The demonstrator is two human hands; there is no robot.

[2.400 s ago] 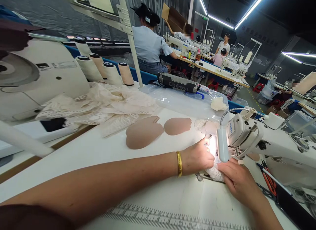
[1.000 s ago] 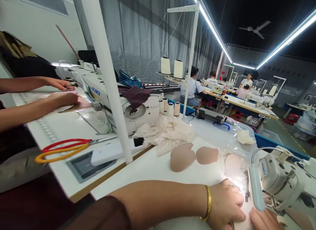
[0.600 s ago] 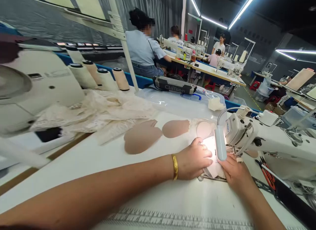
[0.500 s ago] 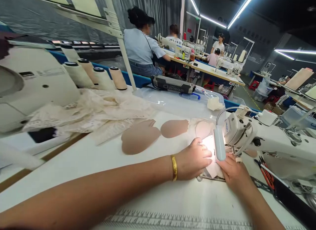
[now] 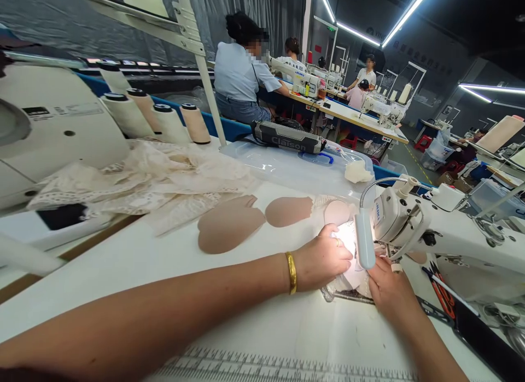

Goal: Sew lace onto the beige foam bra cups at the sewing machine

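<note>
In the head view a pale, lace-edged fabric piece [image 5: 349, 279] lies brightly lit at the needle area of a white sewing machine [image 5: 404, 218]. My left hand [image 5: 322, 260], with a gold bangle on its wrist, has its fingers curled and closed on the fabric's left side. On the other side, my right hand [image 5: 389, 286] grips the fabric close to the presser foot, its fingertips partly hidden. A small tube lamp [image 5: 365, 239] on a bendy neck hangs between the hands and covers part of the fabric. The needle itself cannot be made out.
Brown cut pieces [image 5: 232, 231] and cream lace [image 5: 176, 171] lie to the left, near thread cones [image 5: 196, 123]. Red-handled scissors [image 5: 443, 294] rest at right. A clear plastic lid [image 5: 270, 166] is behind; a ruler strip [image 5: 287, 365] runs along the front. Co-workers sit beyond.
My left hand has shifted slightly upward along with the fabric, and more of its lacy lower edge shows. My right hand has moved slightly right. The camera view has tilted a little.
</note>
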